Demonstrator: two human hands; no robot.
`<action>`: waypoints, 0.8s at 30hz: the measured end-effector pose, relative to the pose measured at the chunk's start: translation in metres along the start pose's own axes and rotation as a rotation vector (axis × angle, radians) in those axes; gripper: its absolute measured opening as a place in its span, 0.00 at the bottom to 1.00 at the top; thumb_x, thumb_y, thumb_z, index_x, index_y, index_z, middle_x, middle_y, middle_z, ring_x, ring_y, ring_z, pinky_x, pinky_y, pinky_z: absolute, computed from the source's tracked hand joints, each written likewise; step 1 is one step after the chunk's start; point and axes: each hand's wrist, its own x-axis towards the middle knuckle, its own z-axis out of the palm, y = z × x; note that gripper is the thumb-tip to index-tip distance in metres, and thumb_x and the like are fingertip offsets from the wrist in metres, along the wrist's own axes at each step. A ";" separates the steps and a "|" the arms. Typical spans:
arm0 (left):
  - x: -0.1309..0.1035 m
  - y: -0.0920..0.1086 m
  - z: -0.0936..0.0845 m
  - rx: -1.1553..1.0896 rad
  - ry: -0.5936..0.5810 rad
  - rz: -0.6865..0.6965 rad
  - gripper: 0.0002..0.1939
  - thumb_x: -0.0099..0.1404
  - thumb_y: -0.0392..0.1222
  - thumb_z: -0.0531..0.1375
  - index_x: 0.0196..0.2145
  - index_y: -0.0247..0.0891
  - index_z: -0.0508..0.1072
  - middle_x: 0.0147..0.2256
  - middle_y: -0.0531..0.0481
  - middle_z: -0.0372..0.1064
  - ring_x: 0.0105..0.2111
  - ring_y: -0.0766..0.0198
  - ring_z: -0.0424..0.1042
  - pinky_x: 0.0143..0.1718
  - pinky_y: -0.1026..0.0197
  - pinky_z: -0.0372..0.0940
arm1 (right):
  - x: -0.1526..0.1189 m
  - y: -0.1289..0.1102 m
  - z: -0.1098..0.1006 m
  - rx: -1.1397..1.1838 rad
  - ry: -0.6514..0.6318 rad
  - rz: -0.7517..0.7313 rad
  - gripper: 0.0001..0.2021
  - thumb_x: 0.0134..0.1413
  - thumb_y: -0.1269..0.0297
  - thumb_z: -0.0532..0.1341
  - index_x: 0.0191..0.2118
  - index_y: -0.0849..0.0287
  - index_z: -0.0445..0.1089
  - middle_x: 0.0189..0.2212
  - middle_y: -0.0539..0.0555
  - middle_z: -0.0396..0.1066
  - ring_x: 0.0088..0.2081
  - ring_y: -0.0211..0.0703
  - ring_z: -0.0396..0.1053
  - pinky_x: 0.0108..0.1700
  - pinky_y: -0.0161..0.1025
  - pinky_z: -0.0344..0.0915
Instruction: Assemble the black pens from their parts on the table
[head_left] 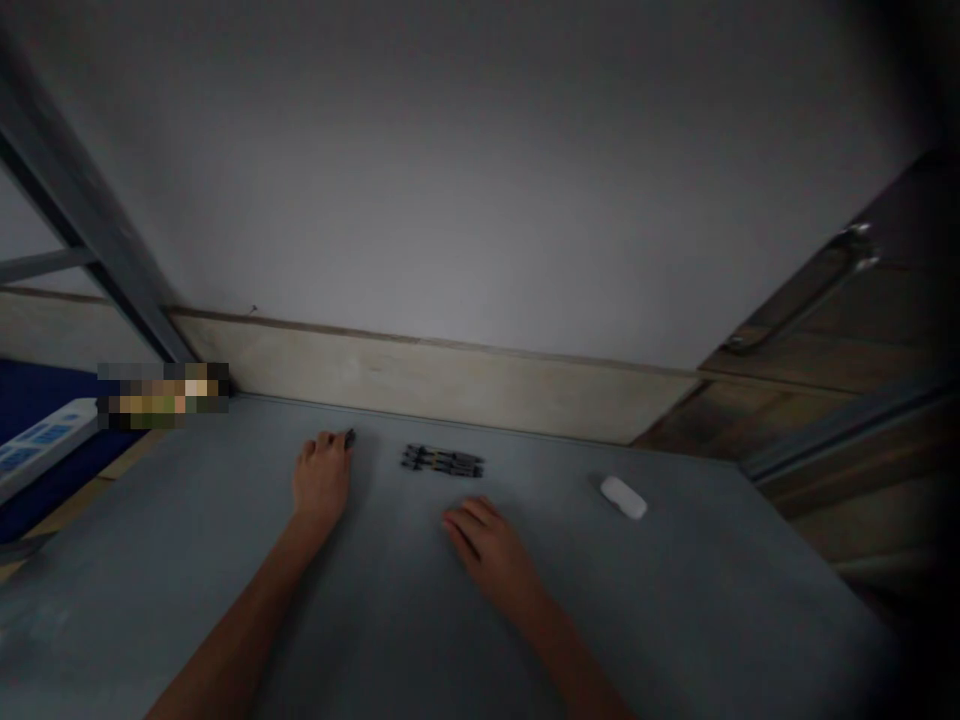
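Several black pens (442, 461) lie side by side in a small row on the grey table (390, 600). To their left, my left hand (322, 477) is closed on a small dark pen-like thing (350, 438); just its end sticks out past the fingers, and the rest is hidden. My right hand (484, 545) rests palm down in front of the pens, close to them but apart. Its fingers are loosely stretched out, with the thumb side a little separate, and I see nothing held in it.
A white rounded case (623, 497) lies on the table to the right. A pale wall (465, 200) rises behind the back edge. Metal posts (97, 230) stand at the left, beside a white power strip (45, 445) on blue cloth. A wooden door with a metal handle (802, 290) is at right.
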 end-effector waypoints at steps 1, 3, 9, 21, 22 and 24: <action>-0.001 0.000 0.000 0.003 0.000 -0.003 0.21 0.86 0.41 0.53 0.65 0.38 0.82 0.62 0.34 0.81 0.58 0.43 0.80 0.59 0.47 0.73 | 0.001 0.001 -0.001 0.004 0.033 0.016 0.12 0.75 0.74 0.65 0.47 0.51 0.86 0.40 0.54 0.85 0.45 0.55 0.85 0.52 0.52 0.86; -0.002 0.001 -0.001 0.001 0.016 -0.010 0.20 0.86 0.41 0.54 0.65 0.40 0.81 0.62 0.35 0.80 0.59 0.44 0.79 0.59 0.47 0.73 | 0.001 0.002 -0.003 0.013 0.100 0.049 0.12 0.75 0.73 0.65 0.49 0.51 0.86 0.41 0.56 0.84 0.46 0.56 0.85 0.52 0.53 0.87; -0.006 0.005 0.002 -0.019 0.207 0.034 0.20 0.83 0.41 0.57 0.65 0.41 0.81 0.63 0.33 0.79 0.59 0.39 0.77 0.58 0.41 0.74 | 0.001 0.014 0.001 0.006 0.252 0.120 0.15 0.76 0.70 0.62 0.52 0.52 0.87 0.47 0.61 0.86 0.50 0.61 0.85 0.55 0.60 0.88; -0.035 0.047 0.043 -0.177 0.218 0.667 0.20 0.84 0.38 0.60 0.68 0.46 0.80 0.65 0.42 0.82 0.64 0.47 0.77 0.64 0.45 0.75 | 0.004 0.009 -0.007 0.136 0.141 0.288 0.21 0.76 0.58 0.58 0.57 0.30 0.88 0.60 0.57 0.88 0.70 0.67 0.79 0.73 0.75 0.75; -0.036 0.048 0.044 -0.168 0.202 0.681 0.20 0.84 0.37 0.60 0.68 0.45 0.80 0.65 0.42 0.82 0.64 0.47 0.77 0.64 0.46 0.75 | 0.004 0.010 -0.006 0.119 0.130 0.289 0.21 0.76 0.59 0.58 0.58 0.33 0.88 0.60 0.58 0.88 0.70 0.68 0.79 0.73 0.76 0.75; -0.037 0.048 0.044 -0.159 0.181 0.697 0.21 0.84 0.36 0.60 0.69 0.44 0.79 0.65 0.42 0.82 0.64 0.48 0.78 0.64 0.47 0.75 | 0.003 0.014 -0.002 0.084 0.114 0.283 0.21 0.75 0.61 0.59 0.59 0.38 0.88 0.59 0.59 0.89 0.69 0.68 0.80 0.73 0.76 0.75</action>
